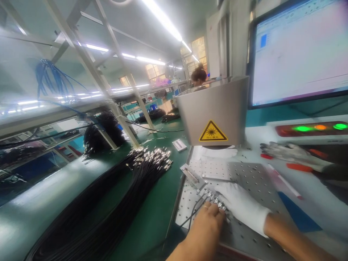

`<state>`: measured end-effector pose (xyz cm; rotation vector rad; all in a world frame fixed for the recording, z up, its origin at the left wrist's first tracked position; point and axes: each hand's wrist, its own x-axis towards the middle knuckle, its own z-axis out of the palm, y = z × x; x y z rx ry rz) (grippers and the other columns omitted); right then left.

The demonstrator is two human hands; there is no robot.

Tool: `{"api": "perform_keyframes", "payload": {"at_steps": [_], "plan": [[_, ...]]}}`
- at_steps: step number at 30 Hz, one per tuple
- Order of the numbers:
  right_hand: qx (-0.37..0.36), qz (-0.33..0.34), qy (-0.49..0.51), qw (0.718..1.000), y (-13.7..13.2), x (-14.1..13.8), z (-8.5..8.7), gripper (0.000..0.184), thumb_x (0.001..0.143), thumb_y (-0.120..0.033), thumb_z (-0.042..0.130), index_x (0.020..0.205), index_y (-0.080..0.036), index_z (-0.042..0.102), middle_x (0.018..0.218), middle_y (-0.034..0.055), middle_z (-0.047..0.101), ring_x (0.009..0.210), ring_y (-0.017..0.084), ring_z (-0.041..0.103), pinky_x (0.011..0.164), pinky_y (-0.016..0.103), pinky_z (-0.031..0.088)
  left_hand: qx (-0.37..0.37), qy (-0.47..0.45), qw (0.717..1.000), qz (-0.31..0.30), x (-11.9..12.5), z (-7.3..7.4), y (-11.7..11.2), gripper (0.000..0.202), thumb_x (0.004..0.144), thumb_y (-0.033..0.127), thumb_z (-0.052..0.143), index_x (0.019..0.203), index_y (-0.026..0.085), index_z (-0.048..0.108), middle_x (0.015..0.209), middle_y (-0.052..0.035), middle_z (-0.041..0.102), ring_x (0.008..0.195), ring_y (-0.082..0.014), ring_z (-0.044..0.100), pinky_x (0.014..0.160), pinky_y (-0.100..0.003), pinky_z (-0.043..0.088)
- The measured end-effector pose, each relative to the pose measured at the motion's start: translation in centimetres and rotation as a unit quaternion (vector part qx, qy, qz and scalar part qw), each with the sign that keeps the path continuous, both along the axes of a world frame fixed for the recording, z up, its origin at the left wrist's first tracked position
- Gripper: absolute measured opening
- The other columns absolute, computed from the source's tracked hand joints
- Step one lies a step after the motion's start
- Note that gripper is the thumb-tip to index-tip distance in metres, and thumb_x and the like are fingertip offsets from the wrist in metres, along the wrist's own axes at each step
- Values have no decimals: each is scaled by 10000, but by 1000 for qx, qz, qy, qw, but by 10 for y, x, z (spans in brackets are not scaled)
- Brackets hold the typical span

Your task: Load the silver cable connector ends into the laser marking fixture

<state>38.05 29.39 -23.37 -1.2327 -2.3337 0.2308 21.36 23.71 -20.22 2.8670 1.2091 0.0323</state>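
My bare left hand (pixel 205 226) is curled over black cables (pixel 192 214) just below their metal connectors, with a ring on one finger. Several silver connectors (pixel 213 197) sit side by side in a slanted row at a small metal fixture (pixel 193 176). My right hand (pixel 241 204), in a white glove, meets the row from the right, its fingertips pressed on the connectors and partly hidden. Both hands rest low over a perforated metal plate (pixel 246 174). Motion blur softens the fingertips.
A large bundle of black cables (pixel 108 188) with silver ends lies on the green table (pixel 152 224). Ahead stands a metal housing (pixel 214 108) with a laser warning sign. Right are a monitor (pixel 299 54), a pen (pixel 285 181) and a grey glove (pixel 293 154). A person (pixel 199 76) sits beyond.
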Motion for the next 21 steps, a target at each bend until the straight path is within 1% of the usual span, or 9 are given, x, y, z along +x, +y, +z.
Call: {"api": "perform_keyframes", "payload": {"at_steps": [4,7,10,11,13,15,18,19,21], "plan": [[7,-10,12,1000,-3,-2,9,346,899,-154,366,1027,-196,685,954,99,689,898,234,643,817,339,484,-17,-2,1000,25,0,3,-1,246,909,208,466,1070,111,627,943,-92,637,879,-203,537,852,-308,453],[-18,-7,18,1000,-1,-2,3,336,886,-154,368,1015,-189,676,977,103,683,922,239,636,847,355,482,-18,-8,999,35,3,-1,-3,249,899,186,467,1069,108,633,946,-104,640,906,-214,546,858,-318,456],[-25,15,38,999,2,-2,-6,342,877,-152,360,1016,-184,670,1019,104,673,983,237,619,894,363,468,-59,-56,995,62,4,-4,1,198,856,157,504,952,136,676,920,-108,644,914,-222,568,866,-335,472],[-26,20,47,998,3,-2,-7,335,880,-156,365,1017,-189,670,1014,98,673,980,232,618,896,356,465,-77,-91,989,84,3,-3,4,197,839,141,510,918,157,690,926,-103,646,924,-220,576,864,-331,477],[-28,22,64,997,3,-3,-5,317,885,-161,383,1019,-203,668,1006,86,673,956,222,618,882,338,462,-94,-169,971,142,-3,3,14,245,830,124,494,928,195,706,985,-90,649,958,-206,589,871,-313,483],[-35,12,70,997,1,-4,-1,309,876,-136,381,974,-205,666,947,77,672,885,211,620,847,323,461,-70,-214,949,221,-13,15,28,303,857,124,439,993,198,699,1056,-89,638,1012,-201,580,913,-310,468],[-63,5,59,996,-2,-4,1,319,862,-91,349,870,-203,649,831,51,654,760,181,607,768,292,455,-4,-206,919,336,-31,31,54,381,895,132,349,1150,122,633,1149,-139,598,1101,-247,528,1003,-369,410],[-65,5,57,996,-2,-4,-1,322,860,-85,345,865,-201,645,830,49,653,761,177,606,757,288,451,10,-197,911,363,-36,35,64,398,898,137,342,1196,86,601,1170,-166,583,1127,-273,510,1021,-397,389],[-58,6,53,997,0,-4,-6,332,856,-78,341,912,-199,645,894,60,662,837,181,612,780,291,444,18,-177,903,391,-45,37,83,424,897,153,360,1260,30,542,1202,-211,562,1166,-312,486,1041,-435,362]]}}
